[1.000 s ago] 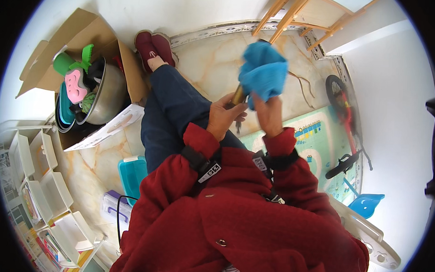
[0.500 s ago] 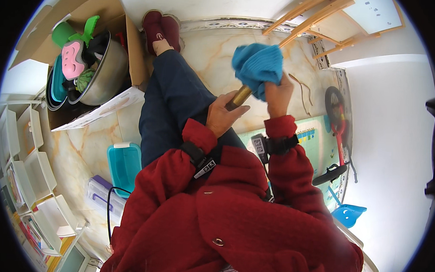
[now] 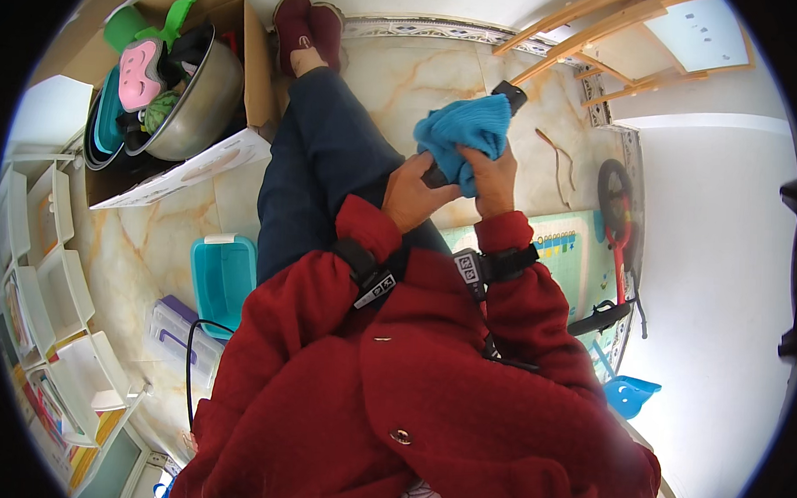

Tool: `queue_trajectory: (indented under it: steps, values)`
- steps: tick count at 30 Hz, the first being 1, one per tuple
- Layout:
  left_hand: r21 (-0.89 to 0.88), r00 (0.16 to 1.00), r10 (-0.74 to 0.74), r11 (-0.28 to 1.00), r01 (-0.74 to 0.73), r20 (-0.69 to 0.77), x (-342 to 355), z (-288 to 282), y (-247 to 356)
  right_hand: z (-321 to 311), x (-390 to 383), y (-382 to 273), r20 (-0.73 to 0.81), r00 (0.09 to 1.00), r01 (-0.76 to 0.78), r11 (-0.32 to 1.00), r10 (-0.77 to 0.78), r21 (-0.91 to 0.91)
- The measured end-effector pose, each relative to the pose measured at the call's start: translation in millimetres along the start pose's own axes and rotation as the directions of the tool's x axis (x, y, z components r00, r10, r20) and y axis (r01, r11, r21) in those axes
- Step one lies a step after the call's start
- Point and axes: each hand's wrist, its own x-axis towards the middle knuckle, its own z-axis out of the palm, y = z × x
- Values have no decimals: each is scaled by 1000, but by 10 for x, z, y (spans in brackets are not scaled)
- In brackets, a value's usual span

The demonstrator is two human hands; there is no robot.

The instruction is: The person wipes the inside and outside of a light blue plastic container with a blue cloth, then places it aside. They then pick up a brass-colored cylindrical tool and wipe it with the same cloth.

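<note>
A blue ribbed knit cloth [image 3: 467, 128] is wrapped around a long dark implement [image 3: 510, 97]. One blackish end of it juts out past the cloth's far right corner, and its exact kind is hidden. My left hand [image 3: 409, 193] is closed on the near dark end, thumb toward the cloth. Pressed against the cloth is my right hand [image 3: 495, 178], its fingers closed around the fabric and the implement beneath. Both hands are close together above the floor, just right of my knees.
At the far left a cardboard box [image 3: 260, 86] holds a steel bowl [image 3: 212, 98] and kitchenware. A teal bin [image 3: 222, 278] and a purple-lidded case [image 3: 183, 334] stand left of me. A wooden easel [image 3: 590, 27], a twig-like strip [image 3: 555, 167] and a blue dustpan [image 3: 630, 395] lie rightward.
The cloth and hands have come slightly nearer and closer together. A dark end now shows beyond the cloth, and the brass-coloured part seen at my left hand is out of sight.
</note>
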Motion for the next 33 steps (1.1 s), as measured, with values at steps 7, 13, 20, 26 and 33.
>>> queue_trajectory:
  steps: [7,13,20,26,33]
  values:
    - [-404,979,-144,895,191,144,-56,-35,59,-205,78,-44,109,988,-134,960,110,247]
    - [315,971,223,931,-187,-82,-85,19,2,-105,-54,150,113,968,-239,956,222,168]
    - [533,893,446,770,-350,-58,-143,36,89,-177,-55,234,99,955,-297,896,280,329]
    - [82,990,117,991,-110,-85,-133,39,158,-294,69,202,143,969,-246,862,203,444]
    - [183,976,200,966,-182,-84,-138,37,106,-355,1,326,227,952,-281,883,206,375]
